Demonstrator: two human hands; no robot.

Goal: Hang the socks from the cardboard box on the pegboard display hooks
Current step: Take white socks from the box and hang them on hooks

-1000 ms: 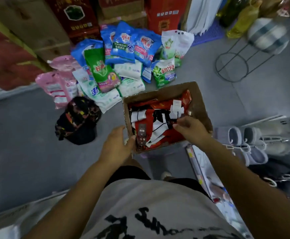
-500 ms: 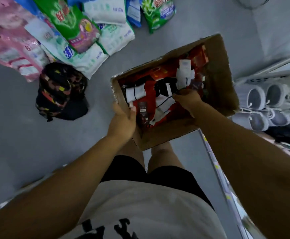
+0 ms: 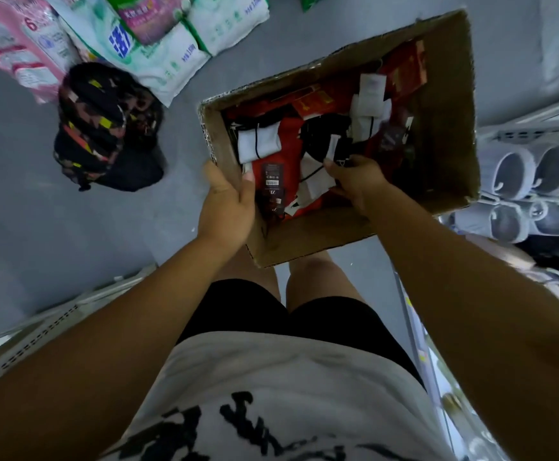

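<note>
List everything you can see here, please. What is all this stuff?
cardboard box: one, brown, centre, held in front of the person
socks: many, red, black and white, inside the box
packaged bags: several, pink, white and green, on the floor at top left
bundle: one, black with coloured patches, on the floor at left
slippers: several, grey, on a rack at right
left hand: one, grips the box's near left corner
right hand: one, inside the box, pinching socks
</note>
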